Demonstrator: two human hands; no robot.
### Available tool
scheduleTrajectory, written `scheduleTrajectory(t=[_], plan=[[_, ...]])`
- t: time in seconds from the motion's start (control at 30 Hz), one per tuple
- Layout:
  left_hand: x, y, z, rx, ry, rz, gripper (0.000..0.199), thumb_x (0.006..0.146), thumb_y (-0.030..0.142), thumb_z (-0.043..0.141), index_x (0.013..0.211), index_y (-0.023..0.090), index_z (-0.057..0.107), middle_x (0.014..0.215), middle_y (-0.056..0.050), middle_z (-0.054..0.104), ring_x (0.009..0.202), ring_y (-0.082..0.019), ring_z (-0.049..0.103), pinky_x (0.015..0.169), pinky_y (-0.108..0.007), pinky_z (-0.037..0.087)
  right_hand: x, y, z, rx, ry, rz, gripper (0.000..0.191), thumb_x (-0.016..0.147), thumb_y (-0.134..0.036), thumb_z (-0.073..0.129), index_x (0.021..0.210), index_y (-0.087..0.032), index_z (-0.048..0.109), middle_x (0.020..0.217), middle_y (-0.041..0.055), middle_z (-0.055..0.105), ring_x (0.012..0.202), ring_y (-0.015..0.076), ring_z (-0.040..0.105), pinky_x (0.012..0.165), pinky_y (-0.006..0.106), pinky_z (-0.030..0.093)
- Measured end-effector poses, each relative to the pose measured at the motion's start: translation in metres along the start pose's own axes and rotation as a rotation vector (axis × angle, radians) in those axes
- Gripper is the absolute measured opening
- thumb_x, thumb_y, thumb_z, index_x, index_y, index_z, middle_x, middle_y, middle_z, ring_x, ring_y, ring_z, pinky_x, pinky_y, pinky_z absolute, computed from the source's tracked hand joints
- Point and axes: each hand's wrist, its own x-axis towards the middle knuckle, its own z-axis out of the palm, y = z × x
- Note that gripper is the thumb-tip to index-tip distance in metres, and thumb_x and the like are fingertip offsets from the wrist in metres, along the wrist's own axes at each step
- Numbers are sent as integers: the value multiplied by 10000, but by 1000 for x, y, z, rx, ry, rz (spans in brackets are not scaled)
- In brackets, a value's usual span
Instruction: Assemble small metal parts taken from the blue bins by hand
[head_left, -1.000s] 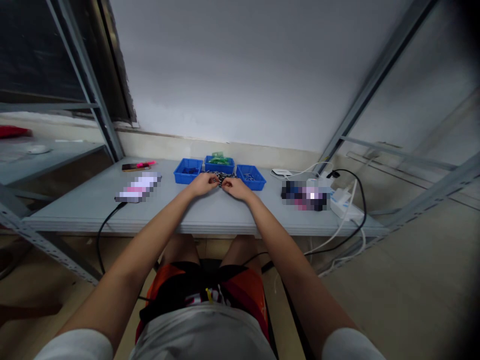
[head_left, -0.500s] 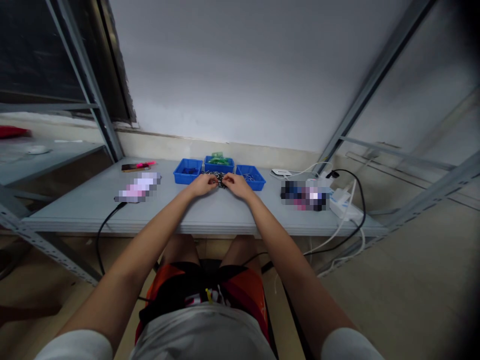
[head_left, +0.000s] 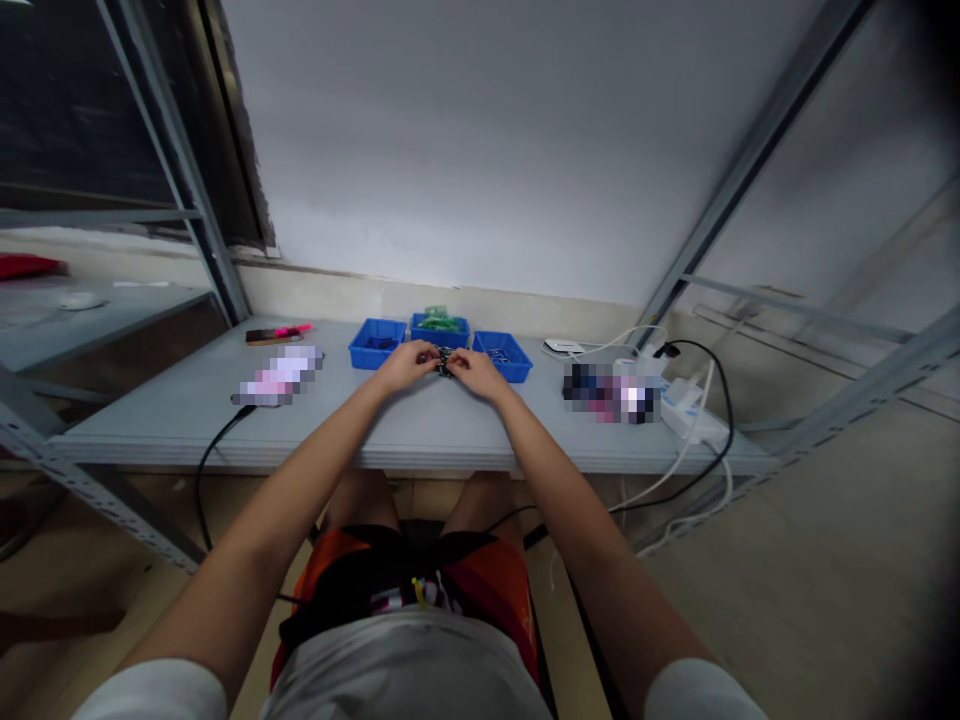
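Note:
My left hand point(head_left: 407, 367) rests on the shelf table with its fingers curled inward at a pile of small dark and shiny pieces point(head_left: 445, 358). Facing it, my right hand point(head_left: 475, 373) is bent in a pinch at the pile's other side. The fingertips of both hands almost meet, and whatever they hold is too small to name. Close by on the left stands a blue tray point(head_left: 362, 358) with dark pieces in it. Another blue tray point(head_left: 517, 372), holding thin shiny pieces, is beside my right hand. Behind the pile, a third blue tray point(head_left: 417, 331) contains green items point(head_left: 439, 319).
A blurred phone point(head_left: 279, 377) with a black cable lies left, before a dark object with a pink pen point(head_left: 292, 330). To the right are another blurred device point(head_left: 607, 392), a white power strip point(head_left: 694, 412) and loose cables. Metal posts flank the grey table point(head_left: 435, 430).
My left hand has shifted slightly, its fingers spreading a little over the pile's near side. My right hand stays almost in place. The trays have not moved on the table.

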Motion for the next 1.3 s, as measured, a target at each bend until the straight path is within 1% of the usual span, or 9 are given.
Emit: scheduleTrajectory(t=[0.17,0.27,0.4,0.53,0.6,0.7,0.8,1.03,1.3], plan=[[0,6,-4,13,43,-11,230,805,303,546,912,135,660,850,-60,650,698,-152,550,676,-269,427,0,-1,-2,31,35,12,169,830,-267,516,901,-160,626,763,9,640,680,121,553,691,234,410],[1,5,-11,91,182,-64,236,827,301,513,933,143,653,861,-70,642,754,-179,557,717,-289,419,0,0,2,18,20,26,241,827,-243,522,1037,-154,602,726,-2,616,657,121,534,681,235,407],[-3,-7,-28,324,434,-331,244,842,290,469,969,165,636,942,-120,625,937,-268,542,821,-366,393,1,5,10,-132,-40,-47,222,790,-151,545,993,-150,634,804,23,613,711,123,529,720,238,407],[-10,-19,-39,482,418,-560,241,789,262,515,969,156,635,1018,-180,595,1034,-345,494,852,-451,377,1,11,13,-262,-78,-45,173,792,-149,568,934,-147,666,890,63,618,786,140,544,769,256,414],[-11,-19,-39,487,443,-559,279,792,266,514,1019,144,621,1073,-194,568,1080,-358,465,882,-472,365,1,12,13,-293,-109,-28,164,797,-146,571,925,-147,674,891,71,636,802,150,557,772,261,418],[-8,-14,-35,433,465,-408,292,832,267,465,1060,154,606,1092,-161,558,1090,-314,466,925,-427,367,1,11,12,-306,-138,-21,151,810,-147,562,903,-151,680,878,71,668,806,161,581,759,258,424],[-3,-7,-27,342,383,-226,274,841,245,438,1037,173,615,1028,-102,583,960,-231,536,881,-341,409,1,9,11,-334,-142,-11,145,814,-140,550,872,-149,683,890,77,685,824,171,598,761,254,424],[-1,3,-3,209,-18,36,240,827,260,459,902,151,658,836,-63,641,739,-178,563,687,-279,426,-1,-1,6,-167,-92,-4,138,799,-124,558,874,-139,672,852,55,677,765,141,589,722,229,415],[-2,-3,1,84,-186,15,274,798,304,493,880,131,689,768,-49,676,685,-160,564,618,-243,403,3,2,9,63,-28,-41,143,798,-198,562,900,-135,640,781,23,640,681,118,548,673,233,407]])
